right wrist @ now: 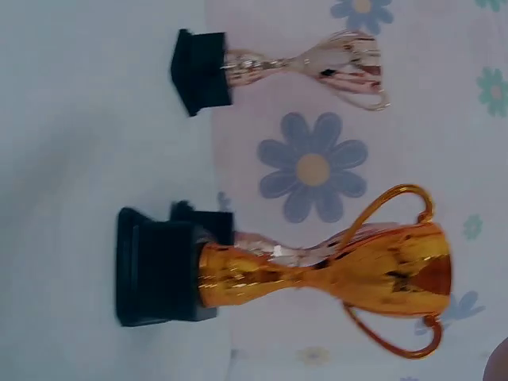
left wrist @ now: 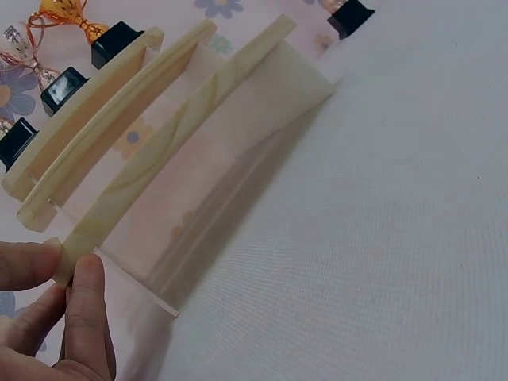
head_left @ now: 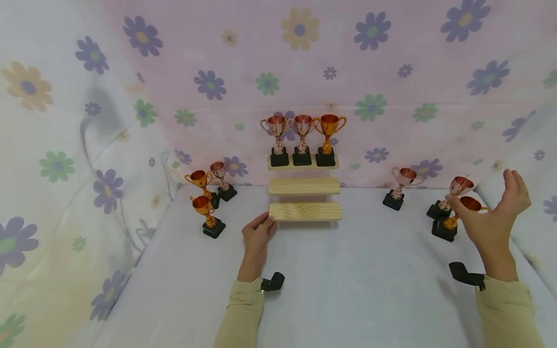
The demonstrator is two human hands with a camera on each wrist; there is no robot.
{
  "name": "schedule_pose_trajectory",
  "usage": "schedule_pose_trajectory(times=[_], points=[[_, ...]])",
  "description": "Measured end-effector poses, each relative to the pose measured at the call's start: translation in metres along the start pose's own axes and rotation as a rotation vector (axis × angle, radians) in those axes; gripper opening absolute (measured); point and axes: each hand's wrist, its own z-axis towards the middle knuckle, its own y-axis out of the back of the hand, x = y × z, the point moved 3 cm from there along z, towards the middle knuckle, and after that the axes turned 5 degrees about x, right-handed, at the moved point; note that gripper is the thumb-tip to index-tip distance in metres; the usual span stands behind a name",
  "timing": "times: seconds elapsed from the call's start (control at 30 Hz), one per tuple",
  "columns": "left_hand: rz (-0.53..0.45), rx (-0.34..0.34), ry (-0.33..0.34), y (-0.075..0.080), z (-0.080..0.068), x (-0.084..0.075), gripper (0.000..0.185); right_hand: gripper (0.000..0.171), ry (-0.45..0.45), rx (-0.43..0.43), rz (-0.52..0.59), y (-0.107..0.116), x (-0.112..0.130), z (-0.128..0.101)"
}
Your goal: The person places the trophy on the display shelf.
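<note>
At the left end of the lowest board point(head_left: 305, 211) of a three-tier wooden stand, the left hand point(head_left: 256, 238) grips the board in a pinch. The left wrist view shows the thumb on one side of the board end and fingers on the other. Clear support panels point(left wrist: 305, 83) are fitted below this board. The stand is located on a white table point(head_left: 348, 270), against a floral backdrop point(head_left: 426, 58). The middle board point(head_left: 304, 186) bears no load. The top board point(head_left: 289, 168) carries, from left to right, a first pink trophy point(head_left: 277, 126), a second pink trophy point(head_left: 302, 125) and a gold trophy point(head_left: 328, 125), all upright on black bases.

On the right side of the table, the right hand point(head_left: 493, 220) is wide open, thumb and fingers spread apart, with nothing in its grasp. It is positioned near the right gold trophy point(head_left: 471, 203); contact with any trophy cannot be confirmed. The right pink trophy point(head_left: 461, 185) stands just behind that gold unit. The inner pink trophy point(head_left: 401, 185) stands apart from this pair, nearer the stand.

Left of the stand, a front gold trophy point(head_left: 210, 220), a rear gold trophy point(head_left: 199, 179) and a back pink trophy point(head_left: 219, 169) form a close group.
</note>
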Motion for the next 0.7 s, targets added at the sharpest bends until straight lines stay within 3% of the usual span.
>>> schedule_pose_trajectory(times=[0.17,0.3,0.43,0.7], points=[[0.003,0.010,-0.004,0.000,0.000,-0.001,0.031,0.101,-0.211,0.100,-0.009,-0.013,-0.022,-0.017],[0.005,0.006,-0.007,0.001,0.002,0.000,0.031,0.099,-0.228,0.159,-0.003,-0.027,-0.025,-0.025],[-0.002,0.011,-0.004,0.002,0.003,0.002,0.031,0.089,-0.227,0.103,0.013,-0.030,-0.026,-0.029],[-0.007,0.006,-0.006,0.002,0.002,0.001,0.031,0.072,-0.373,0.000,0.077,-0.026,-0.039,-0.025]])
